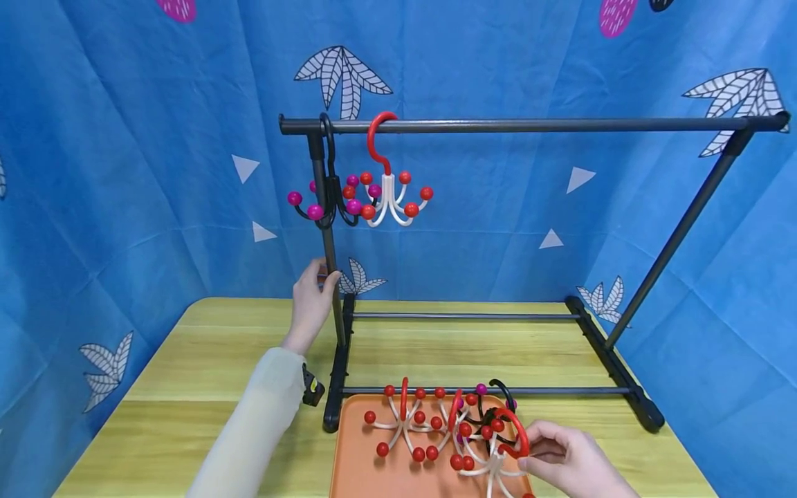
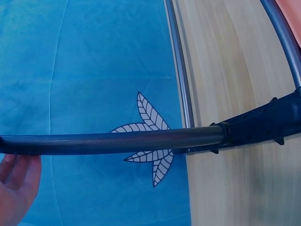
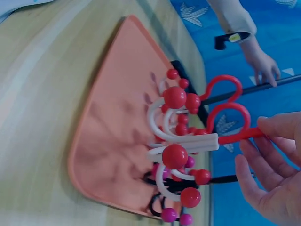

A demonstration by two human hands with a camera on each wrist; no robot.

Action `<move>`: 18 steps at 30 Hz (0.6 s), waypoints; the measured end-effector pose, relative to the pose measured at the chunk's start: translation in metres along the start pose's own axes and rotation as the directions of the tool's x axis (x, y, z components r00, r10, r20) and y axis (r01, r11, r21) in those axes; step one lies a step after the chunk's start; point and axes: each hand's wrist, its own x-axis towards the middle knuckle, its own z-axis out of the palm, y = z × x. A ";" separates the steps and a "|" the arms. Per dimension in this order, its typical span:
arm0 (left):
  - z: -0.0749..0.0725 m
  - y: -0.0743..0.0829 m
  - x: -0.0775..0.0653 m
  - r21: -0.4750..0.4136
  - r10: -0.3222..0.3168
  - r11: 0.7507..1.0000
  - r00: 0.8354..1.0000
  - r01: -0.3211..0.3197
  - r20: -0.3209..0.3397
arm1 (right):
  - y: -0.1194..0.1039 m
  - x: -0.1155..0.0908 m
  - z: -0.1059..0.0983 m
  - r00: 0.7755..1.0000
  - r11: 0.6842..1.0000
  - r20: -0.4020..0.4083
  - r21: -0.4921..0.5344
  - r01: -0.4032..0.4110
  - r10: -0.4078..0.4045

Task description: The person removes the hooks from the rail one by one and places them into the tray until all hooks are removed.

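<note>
My right hand (image 1: 575, 456) pinches the red hook of a white multi-arm hanger (image 3: 204, 142) with red ball tips, over the right side of an orange tray (image 1: 355, 463). Beneath and beside it on the tray are more white hangers (image 1: 403, 423) with red hooks and a black hanger (image 3: 176, 185) with magenta balls, partly hidden. My left hand (image 1: 313, 297) holds the left post (image 2: 117, 142) of a dark garment rack, thumb and fingers on either side. From the rack's top bar (image 1: 498, 125) hang a black hanger (image 1: 335, 187) and a red-hooked white hanger (image 1: 387, 190), side by side at the left end.
The rack's right post (image 1: 679, 235) slants down to a black foot (image 1: 623, 384). Two thin lower bars (image 1: 467, 316) join the feet across the wooden table (image 1: 205, 373). A blue patterned cloth (image 1: 486, 69) hangs behind.
</note>
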 end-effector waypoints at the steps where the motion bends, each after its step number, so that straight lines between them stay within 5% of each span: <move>1: 0.000 0.000 0.000 0.000 0.000 1.000 1.000 0.000 0.001 | -0.001 -0.001 -0.001 1.000 1.000 0.000 0.005 -0.004 0.004; 18: -0.001 -0.002 0.000 -0.006 0.008 1.000 1.000 -0.008 0.004 | 0.035 0.004 0.001 0.994 0.995 0.040 -0.041 -0.096 0.097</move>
